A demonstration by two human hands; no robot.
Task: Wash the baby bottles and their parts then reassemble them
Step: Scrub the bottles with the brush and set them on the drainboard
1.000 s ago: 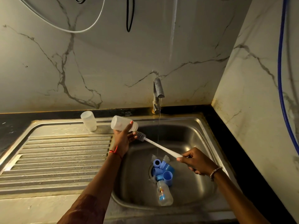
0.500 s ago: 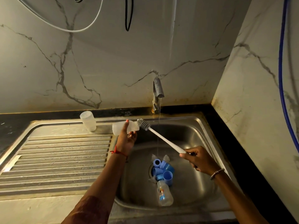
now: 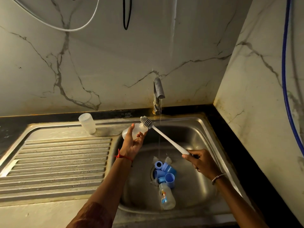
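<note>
While my left hand (image 3: 133, 143) grips the bottle (image 3: 130, 132) over the back-left corner of the sink (image 3: 194, 127), the relation that governs the coming move is the line between the bottle mouth and the brush (image 3: 166, 139). The bottle lies close to level, with its base pointing left toward the drainboard (image 3: 57, 162) and its mouth pointing right and slightly up. The brush runs on a diagonal: the handle is low and to the right in my right hand (image 3: 199, 162), and the bristle head is high and to the left, at the mouth. As far as I can tell the head is outside the neck; whether it touches the rim I cannot tell. The two long axes meet at an angle and are not in line.

Hand states: the left hand is palm up beneath the bottle, one finger laid across its wall, thumb near the neck. The right hand is wrapped around the end of the handle, lower than the left. The hands are well apart, linked only through the brush.

Judgement: the left hand is nearer the work. The right hand steers from the far end of a long lever, so a small wrist error will show large at the head. Entry calls for raising the handle end or tipping the mouth down toward it.

Water (image 3: 159, 129) from the tap (image 3: 158, 89) falls just right of the head. A second bottle (image 3: 166, 197) and blue parts (image 3: 165, 172) lie over the drain; a third bottle (image 3: 87, 123) stands at the back of the drainboard
</note>
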